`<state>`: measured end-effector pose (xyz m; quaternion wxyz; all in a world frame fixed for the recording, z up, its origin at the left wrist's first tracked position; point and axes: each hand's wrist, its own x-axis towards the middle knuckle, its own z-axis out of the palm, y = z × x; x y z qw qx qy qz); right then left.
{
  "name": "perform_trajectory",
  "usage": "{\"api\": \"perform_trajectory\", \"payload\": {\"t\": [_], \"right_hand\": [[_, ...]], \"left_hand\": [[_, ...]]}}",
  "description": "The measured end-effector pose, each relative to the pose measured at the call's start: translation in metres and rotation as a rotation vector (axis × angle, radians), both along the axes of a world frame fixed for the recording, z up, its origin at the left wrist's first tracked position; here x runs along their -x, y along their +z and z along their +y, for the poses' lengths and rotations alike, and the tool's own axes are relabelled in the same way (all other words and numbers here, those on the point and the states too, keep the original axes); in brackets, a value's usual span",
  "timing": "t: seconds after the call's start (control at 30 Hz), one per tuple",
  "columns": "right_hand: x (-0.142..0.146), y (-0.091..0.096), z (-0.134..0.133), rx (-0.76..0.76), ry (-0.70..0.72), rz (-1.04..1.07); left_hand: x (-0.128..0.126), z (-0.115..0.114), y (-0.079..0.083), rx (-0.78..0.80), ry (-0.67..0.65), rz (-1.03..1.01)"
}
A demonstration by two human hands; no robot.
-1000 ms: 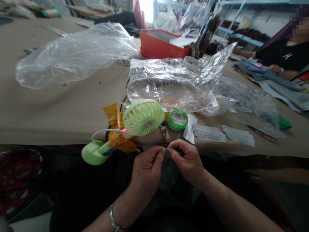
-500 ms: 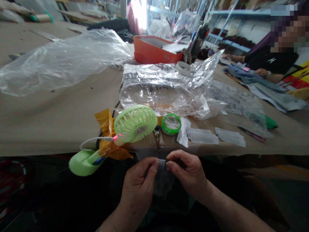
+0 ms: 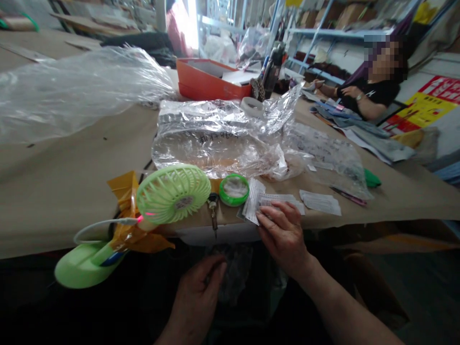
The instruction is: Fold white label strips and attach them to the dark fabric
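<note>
My right hand [image 3: 283, 235] is at the table's front edge, fingers bent over the small printed labels [image 3: 253, 200] and its fingertips closed at their near edge. Low in front of me, my left hand [image 3: 201, 290] is closed with thumb and forefinger brought together; what it holds, if anything, cannot be made out. A dim clear plastic bag [image 3: 235, 275] hangs below the table edge beside it. Another pile of printed labels [image 3: 319, 202] lies to the right. A green round tub [image 3: 234, 190] with whitish contents and a small pointed tool [image 3: 213, 213] sit left of the labels.
A light-green fan [image 3: 174, 194], fixed with brown tape [image 3: 125, 232], leans over the edge at left. Clear plastic bags [image 3: 212, 143], a tape roll [image 3: 252, 106] and an orange box [image 3: 212, 81] are behind. A pink-handled tool [image 3: 348, 196] lies right. A co-worker [image 3: 373, 96] sits beyond.
My right hand has left the small piece held between both hands and moved up to the labels. My left hand has dropped lower. The view has shifted right.
</note>
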<state>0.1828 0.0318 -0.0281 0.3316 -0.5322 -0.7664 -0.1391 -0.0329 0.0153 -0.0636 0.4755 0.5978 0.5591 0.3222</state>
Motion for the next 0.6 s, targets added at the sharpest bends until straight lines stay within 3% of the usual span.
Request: {"api": "perform_trajectory", "payload": {"t": [0.27, 0.4, 0.6], "right_hand": [[-0.009, 0.007, 0.007, -0.051, 0.118, 0.176], [-0.01, 0.005, 0.009, -0.044, 0.156, 0.226], [-0.012, 0.003, 0.008, -0.071, 0.193, 0.243]], "left_hand": [[-0.025, 0.007, 0.03, 0.115, -0.076, -0.16], [-0.041, 0.008, 0.043, 0.275, -0.1, -0.29], [-0.058, 0.01, 0.047, 0.615, -0.111, -0.689]]}}
